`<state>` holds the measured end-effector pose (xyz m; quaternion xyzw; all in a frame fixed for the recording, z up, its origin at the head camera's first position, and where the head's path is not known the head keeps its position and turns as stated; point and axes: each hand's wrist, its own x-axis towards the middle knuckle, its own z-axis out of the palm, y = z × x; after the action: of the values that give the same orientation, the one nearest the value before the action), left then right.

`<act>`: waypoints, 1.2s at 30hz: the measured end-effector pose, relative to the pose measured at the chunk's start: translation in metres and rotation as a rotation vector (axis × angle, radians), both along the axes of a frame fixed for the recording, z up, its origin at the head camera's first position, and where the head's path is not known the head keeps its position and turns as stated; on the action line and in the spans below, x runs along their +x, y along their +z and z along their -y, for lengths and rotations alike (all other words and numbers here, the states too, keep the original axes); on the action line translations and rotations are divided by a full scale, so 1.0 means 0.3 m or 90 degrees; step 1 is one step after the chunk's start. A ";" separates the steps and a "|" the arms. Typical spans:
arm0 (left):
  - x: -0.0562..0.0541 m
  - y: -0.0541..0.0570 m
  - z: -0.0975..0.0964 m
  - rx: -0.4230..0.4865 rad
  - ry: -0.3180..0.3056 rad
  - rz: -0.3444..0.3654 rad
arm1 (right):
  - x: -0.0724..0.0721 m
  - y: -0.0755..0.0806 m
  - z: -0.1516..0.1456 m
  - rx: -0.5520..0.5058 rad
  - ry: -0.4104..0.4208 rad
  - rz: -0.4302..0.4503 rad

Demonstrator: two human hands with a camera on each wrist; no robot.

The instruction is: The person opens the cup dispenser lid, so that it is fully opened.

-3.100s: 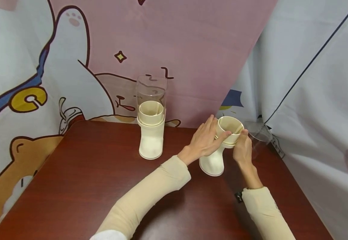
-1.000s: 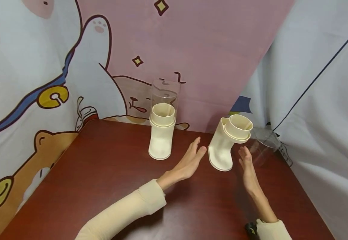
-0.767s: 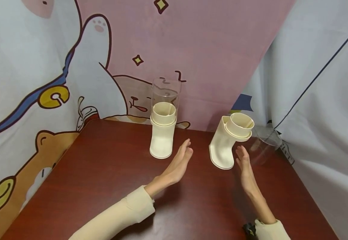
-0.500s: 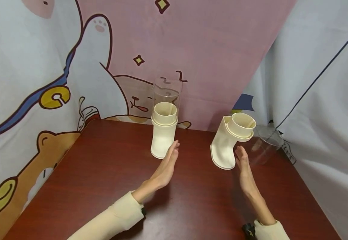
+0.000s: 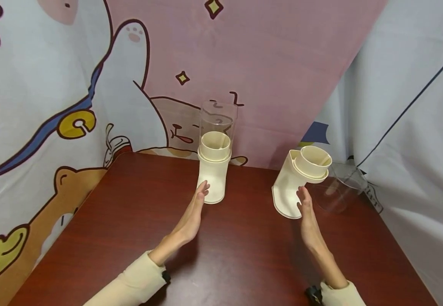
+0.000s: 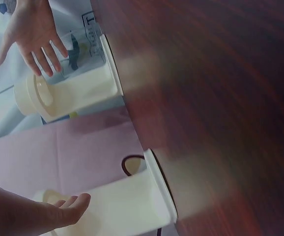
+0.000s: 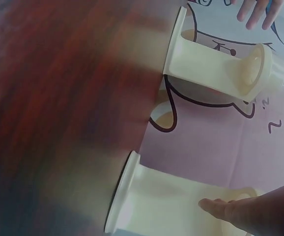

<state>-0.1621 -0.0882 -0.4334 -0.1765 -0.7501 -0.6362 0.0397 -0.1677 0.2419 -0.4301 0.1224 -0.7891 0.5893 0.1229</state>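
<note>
Two cream plastic stands with curved bodies and round collars are upright on the table. Around the collar of the left stand (image 5: 211,176) rises a clear cylinder (image 5: 219,111). The right stand (image 5: 285,187) has a bare collar leaning to the right. My left hand (image 5: 188,221), fingers straight and holding nothing, is raised in front of the left stand, its fingertips overlapping the stand's lower body in the head view. Beside the right stand's foot, my right hand (image 5: 310,227) is upright with extended fingers and also holds nothing. Both wrist views show bare palms or fingers near the stands.
A second clear cylinder (image 5: 337,191) stands at the table's back right, behind the right stand. The dark red table (image 5: 240,250) meets a printed cloth backdrop (image 5: 267,76) along its back. White cloth (image 5: 416,140) hangs at the right edge.
Both hands were at the right stand's collar and have let go of it. My left hand has since moved left to the left stand, while the right stays near the right stand.
</note>
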 end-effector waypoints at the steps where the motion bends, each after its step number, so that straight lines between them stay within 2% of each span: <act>1: -0.002 0.000 0.009 0.004 0.003 -0.005 | -0.002 0.001 0.003 0.003 0.000 0.002; 9: -0.018 0.008 0.060 0.018 0.024 -0.025 | -0.024 0.014 0.049 0.005 0.026 -0.001; 17: -0.033 0.009 0.079 0.006 0.034 -0.029 | -0.044 0.023 0.110 0.017 0.073 -0.041; 26: -0.058 0.019 0.095 0.010 0.042 -0.020 | -0.091 0.041 0.194 0.022 0.095 -0.044; 30: -0.113 0.039 0.095 -0.002 0.046 -0.011 | -0.126 0.066 0.269 0.016 0.110 -0.041; 36: -0.242 0.083 0.087 -0.039 0.081 -0.018 | -0.198 0.111 0.431 0.036 0.124 -0.005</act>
<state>-0.2346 -0.1142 -0.4086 -0.1384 -0.7783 -0.6064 0.0853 -0.2270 0.1127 -0.3968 0.2045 -0.7894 0.5752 0.0643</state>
